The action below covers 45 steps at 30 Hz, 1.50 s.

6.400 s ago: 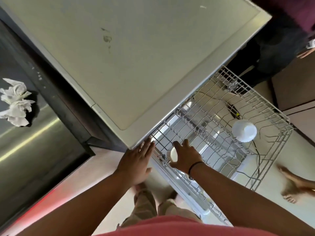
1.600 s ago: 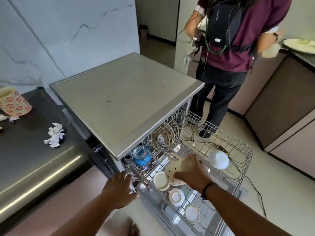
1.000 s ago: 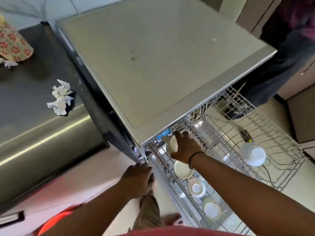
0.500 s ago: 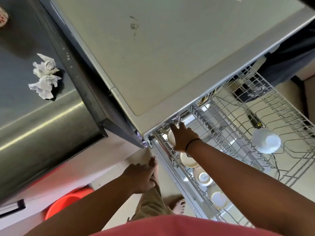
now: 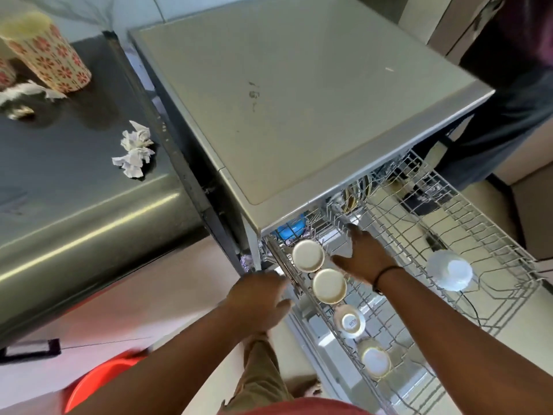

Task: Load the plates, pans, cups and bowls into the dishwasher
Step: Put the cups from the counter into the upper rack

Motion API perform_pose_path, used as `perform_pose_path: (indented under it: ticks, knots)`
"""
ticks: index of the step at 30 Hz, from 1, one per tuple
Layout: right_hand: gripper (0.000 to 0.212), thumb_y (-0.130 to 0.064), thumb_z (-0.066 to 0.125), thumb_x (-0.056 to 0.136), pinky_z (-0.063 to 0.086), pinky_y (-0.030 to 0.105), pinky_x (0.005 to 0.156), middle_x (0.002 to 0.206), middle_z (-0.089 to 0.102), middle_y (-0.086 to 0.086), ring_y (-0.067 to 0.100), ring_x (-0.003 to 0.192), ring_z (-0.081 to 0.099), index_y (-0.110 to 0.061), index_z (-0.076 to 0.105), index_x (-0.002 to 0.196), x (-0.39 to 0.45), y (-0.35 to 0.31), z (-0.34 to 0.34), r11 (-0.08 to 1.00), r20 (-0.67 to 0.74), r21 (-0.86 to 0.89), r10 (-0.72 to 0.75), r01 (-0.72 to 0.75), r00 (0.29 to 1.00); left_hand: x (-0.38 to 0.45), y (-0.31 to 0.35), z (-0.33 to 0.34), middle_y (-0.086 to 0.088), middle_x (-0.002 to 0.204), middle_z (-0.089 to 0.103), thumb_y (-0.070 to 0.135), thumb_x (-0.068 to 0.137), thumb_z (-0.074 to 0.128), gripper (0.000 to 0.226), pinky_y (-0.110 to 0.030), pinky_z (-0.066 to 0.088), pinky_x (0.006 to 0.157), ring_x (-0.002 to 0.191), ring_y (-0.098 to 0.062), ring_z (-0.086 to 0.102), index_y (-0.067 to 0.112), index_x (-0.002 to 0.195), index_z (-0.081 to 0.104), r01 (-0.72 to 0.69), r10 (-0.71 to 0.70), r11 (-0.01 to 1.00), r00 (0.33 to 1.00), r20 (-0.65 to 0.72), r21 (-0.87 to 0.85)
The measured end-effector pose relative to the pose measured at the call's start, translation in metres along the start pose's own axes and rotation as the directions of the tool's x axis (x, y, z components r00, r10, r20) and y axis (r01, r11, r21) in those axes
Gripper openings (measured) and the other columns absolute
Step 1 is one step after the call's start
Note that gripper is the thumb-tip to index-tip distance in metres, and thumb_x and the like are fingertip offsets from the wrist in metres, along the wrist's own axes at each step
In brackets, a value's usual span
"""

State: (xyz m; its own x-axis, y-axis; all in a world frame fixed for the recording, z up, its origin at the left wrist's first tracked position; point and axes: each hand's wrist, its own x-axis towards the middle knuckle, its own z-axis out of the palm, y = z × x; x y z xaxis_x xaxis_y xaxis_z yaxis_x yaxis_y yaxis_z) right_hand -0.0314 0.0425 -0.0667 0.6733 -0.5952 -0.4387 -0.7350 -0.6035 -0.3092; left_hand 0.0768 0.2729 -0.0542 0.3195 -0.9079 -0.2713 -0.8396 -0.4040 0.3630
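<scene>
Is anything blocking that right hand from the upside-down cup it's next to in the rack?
Nothing visible does. The right hand is open over the upper rack, right beside the nearest upturned cup; only bare rack wires lie between them. The left hand is at the rack's edge, outside that gap.

Just left of the right hand (image 5: 363, 259), two cream cups (image 5: 308, 255) sit upside down in the silver wire rack (image 5: 449, 223); a black band (image 5: 384, 272) circles that wrist. Right of it lies a white bowl (image 5: 450, 270). Beyond the hands a blue item (image 5: 290, 230) shows. Far left of the left hand (image 5: 257, 304), a cream tumbler (image 5: 45, 55) bears red flowers.
</scene>
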Motion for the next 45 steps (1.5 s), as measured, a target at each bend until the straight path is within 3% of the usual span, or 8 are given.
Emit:
perform_pose_path:
  ticks: [5, 13, 16, 20, 32, 37, 41, 45]
  knots:
    - [0.082, -0.057, 0.064, 0.077, 0.042, 0.051, 0.101, 0.136, 0.047, 0.01, 0.03, 0.127, 0.041, -0.022, 0.026, 0.14, -0.047, -0.01, -0.034, 0.991, -0.16, -0.124, -0.075, 0.055, 0.984, -0.026, 0.013, -0.044, 0.009, 0.117, 0.062, 0.048, 0.092, 0.047, 0.038, -0.025, 0.04, 0.085, 0.104, -0.009, 0.055, 0.028, 0.123, 0.058, -0.027, 0.006, 0.998, 0.953, -0.304, -0.065]
    - [0.091, -0.067, 0.048, 0.081, 0.017, 0.045, 0.115, 0.155, 0.022, 0.003, 0.028, 0.145, 0.013, -0.027, 0.004, 0.149, -0.099, -0.073, -0.089, 0.942, -0.304, -0.269, -0.28, 0.201, 0.911, -0.045, -0.012, -0.118, 0.011, 0.13, 0.056, 0.048, 0.093, 0.048, 0.036, -0.034, 0.035, 0.105, 0.125, -0.013, 0.046, 0.032, 0.124, 0.057, 0.099, -0.113, 0.994, 0.873, -0.474, -0.053]
    - [0.094, -0.067, 0.047, 0.083, 0.005, 0.043, 0.117, 0.161, 0.006, 0.002, 0.027, 0.148, -0.001, -0.028, -0.005, 0.151, -0.104, -0.106, -0.102, 0.927, -0.289, -0.307, -0.306, 0.215, 0.907, -0.048, -0.033, -0.14, 0.009, 0.134, 0.053, 0.05, 0.092, 0.049, 0.04, -0.035, 0.035, 0.107, 0.128, -0.015, 0.043, 0.03, 0.127, 0.055, 0.116, -0.126, 0.992, 0.861, -0.492, -0.052]
    - [0.096, -0.067, 0.048, 0.083, 0.005, 0.045, 0.118, 0.162, 0.0, 0.0, 0.026, 0.148, -0.003, -0.031, -0.01, 0.15, -0.1, -0.164, -0.103, 0.907, -0.283, -0.342, -0.347, 0.244, 0.894, -0.067, -0.078, -0.167, 0.007, 0.136, 0.05, 0.052, 0.091, 0.049, 0.046, -0.035, 0.036, 0.107, 0.127, -0.016, 0.043, 0.029, 0.13, 0.052, 0.144, -0.143, 0.989, 0.86, -0.49, -0.035]
    - [0.093, -0.066, 0.053, 0.079, 0.019, 0.037, 0.116, 0.157, 0.022, -0.007, 0.022, 0.146, 0.015, -0.031, 0.007, 0.151, -0.04, -0.377, -0.057, 0.838, -0.271, -0.265, -0.539, 0.477, 0.797, -0.163, -0.28, -0.206, 0.004, 0.141, 0.044, 0.059, 0.09, 0.044, 0.054, -0.029, 0.03, 0.109, 0.132, -0.017, 0.039, 0.028, 0.135, 0.046, 0.404, -0.387, 0.913, 0.805, -0.45, -0.062]
    - [0.095, -0.065, 0.054, 0.08, 0.017, 0.043, 0.119, 0.158, 0.02, -0.002, 0.021, 0.147, 0.012, -0.028, 0.005, 0.152, -0.019, -0.42, -0.043, 0.822, -0.186, -0.288, -0.551, 0.491, 0.813, -0.158, -0.309, -0.2, -0.004, 0.158, 0.022, 0.065, 0.09, 0.038, 0.071, -0.037, 0.012, 0.119, 0.146, -0.023, 0.017, 0.024, 0.148, 0.028, 0.435, -0.426, 0.898, 0.812, -0.4, -0.073]
    - [0.096, -0.066, 0.054, 0.08, 0.017, 0.042, 0.119, 0.16, 0.015, -0.002, 0.024, 0.148, 0.005, -0.03, 0.002, 0.152, -0.002, -0.437, -0.042, 0.828, -0.137, -0.28, -0.535, 0.486, 0.833, -0.14, -0.32, -0.189, -0.002, 0.162, -0.001, 0.076, 0.086, 0.022, 0.086, -0.041, -0.006, 0.118, 0.148, -0.023, -0.007, 0.024, 0.154, 0.007, 0.476, -0.469, 0.876, 0.797, -0.38, -0.081]
    - [0.096, -0.067, 0.057, 0.078, 0.02, 0.045, 0.117, 0.158, 0.021, -0.002, 0.025, 0.147, 0.012, -0.03, 0.008, 0.152, 0.025, -0.458, -0.049, 0.84, -0.147, -0.239, -0.528, 0.488, 0.836, -0.126, -0.328, -0.187, 0.0, 0.161, -0.011, 0.084, 0.077, 0.007, 0.095, -0.043, -0.015, 0.117, 0.147, -0.022, -0.018, 0.028, 0.153, -0.003, 0.498, -0.467, 0.866, 0.775, -0.425, -0.042]
